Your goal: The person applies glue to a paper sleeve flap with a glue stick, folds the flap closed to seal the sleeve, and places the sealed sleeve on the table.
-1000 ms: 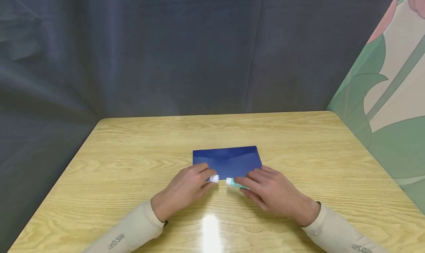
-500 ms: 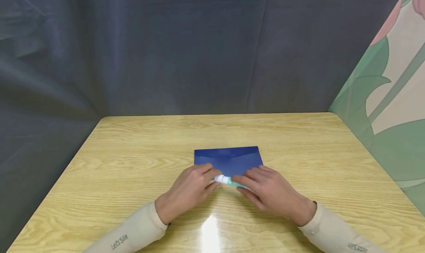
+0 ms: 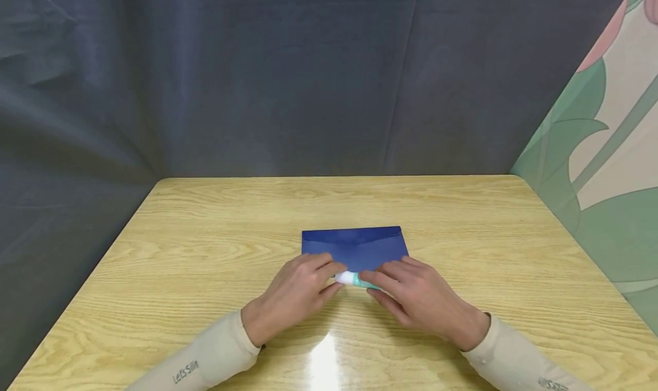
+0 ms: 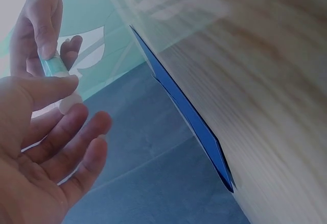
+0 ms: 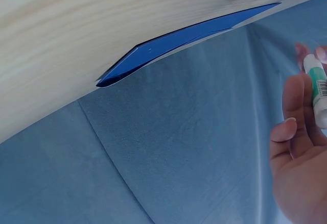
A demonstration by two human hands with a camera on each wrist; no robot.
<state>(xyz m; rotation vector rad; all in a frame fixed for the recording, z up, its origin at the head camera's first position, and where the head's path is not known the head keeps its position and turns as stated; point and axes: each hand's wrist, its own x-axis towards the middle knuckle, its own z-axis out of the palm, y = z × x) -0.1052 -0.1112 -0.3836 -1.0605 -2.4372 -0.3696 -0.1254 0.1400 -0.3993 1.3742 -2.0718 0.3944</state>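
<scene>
In the head view, a glue stick (image 3: 366, 282) with a green-and-white body lies level between the two hands. Thumb and fingers of my right hand (image 3: 424, 294) grip its body. At its other end, my left hand (image 3: 295, 285) pinches the white cap (image 3: 344, 277), which sits against the body. The left wrist view shows the cap (image 4: 69, 103) between thumb and index finger, the other fingers loosely bent. A barcode label is visible on the glue stick (image 5: 320, 89) in the right wrist view. Just beyond the hands lies a blue envelope (image 3: 354, 251), its near edge partly covered by them.
The wooden table (image 3: 216, 220) extends around the envelope on all sides. A dark curtain (image 3: 288, 83) hangs behind its far edge and along the left. On the right stands a floral panel (image 3: 617, 151).
The cap and glue stick were apart a second ago. My left hand has moved right, bringing the cap onto the end of the stick, and the gap between them has closed.
</scene>
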